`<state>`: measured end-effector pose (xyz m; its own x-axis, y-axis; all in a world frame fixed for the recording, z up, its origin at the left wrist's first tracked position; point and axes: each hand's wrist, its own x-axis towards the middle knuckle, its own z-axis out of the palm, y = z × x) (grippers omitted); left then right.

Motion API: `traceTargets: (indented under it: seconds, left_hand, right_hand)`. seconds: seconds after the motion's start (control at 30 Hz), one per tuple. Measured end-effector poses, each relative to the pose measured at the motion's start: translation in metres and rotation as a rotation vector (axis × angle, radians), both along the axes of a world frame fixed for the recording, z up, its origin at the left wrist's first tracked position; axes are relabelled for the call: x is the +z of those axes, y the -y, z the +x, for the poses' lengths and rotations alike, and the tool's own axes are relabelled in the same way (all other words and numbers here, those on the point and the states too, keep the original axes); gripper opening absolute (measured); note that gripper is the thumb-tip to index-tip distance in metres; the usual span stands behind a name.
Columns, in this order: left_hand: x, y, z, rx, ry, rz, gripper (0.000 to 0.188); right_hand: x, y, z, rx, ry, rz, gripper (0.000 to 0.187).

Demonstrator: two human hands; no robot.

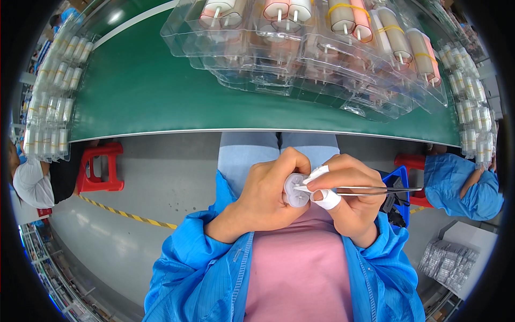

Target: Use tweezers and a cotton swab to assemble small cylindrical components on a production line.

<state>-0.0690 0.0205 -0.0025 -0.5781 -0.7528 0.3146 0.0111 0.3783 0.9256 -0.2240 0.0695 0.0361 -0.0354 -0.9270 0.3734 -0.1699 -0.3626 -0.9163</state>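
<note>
Above my lap, my left hand (260, 196) is closed around a small whitish plastic part (294, 197) with an oval, two-lobed outline, its recessed face turned up. Metal tweezers (383, 190) are pinched in my right hand (351, 201), their long end sticking out to the right. White tape is wrapped round the thumb and a finger of that hand. The pale tip by those fingers reaches the face of the plastic part; whether it grips something small there I cannot tell.
Stacked clear plastic trays (257, 80) on the green table (145, 91) hold grey, pink and white tubes, some banded in yellow. More tube bundles stand at both sides. Red stools (107, 166), a blue bin (399, 206) and seated people flank me. A white box (456, 252) of packed pieces sits lower right.
</note>
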Motion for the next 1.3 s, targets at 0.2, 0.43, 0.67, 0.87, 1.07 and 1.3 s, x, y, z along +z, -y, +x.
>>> traceTargets:
  seconds: [0.2, 0.43, 0.67, 0.87, 1.07, 1.3]
  left_hand:
    - [0.001, 0.0, 0.0, -0.012, -0.005, 0.034, 0.034]
    - [0.004, -0.001, 0.002, -0.072, -0.03, 0.166, 0.035]
    - [0.007, 0.0, 0.002, -0.078, -0.036, 0.174, 0.037]
    - [0.004, -0.001, 0.002, -0.026, 0.002, 0.108, 0.036]
    - [0.001, -0.003, -0.001, 0.018, -0.043, 0.089, 0.035]
    - [0.002, -0.004, -0.003, 0.048, -0.076, 0.099, 0.035]
  right_hand:
    - [0.0, -0.001, -0.001, -0.003, 0.065, 0.026, 0.012]
    - [0.005, -0.003, -0.001, -0.039, 0.001, 0.003, 0.014]
    - [0.012, -0.005, 0.0, -0.062, -0.204, -0.034, 0.019]
    - [0.009, -0.002, 0.002, -0.09, -0.315, -0.178, 0.025]
    - [0.0, -0.002, 0.007, -0.111, -0.402, -0.364, 0.025]
    - [-0.002, -0.003, 0.006, -0.12, -0.253, -0.265, 0.025]
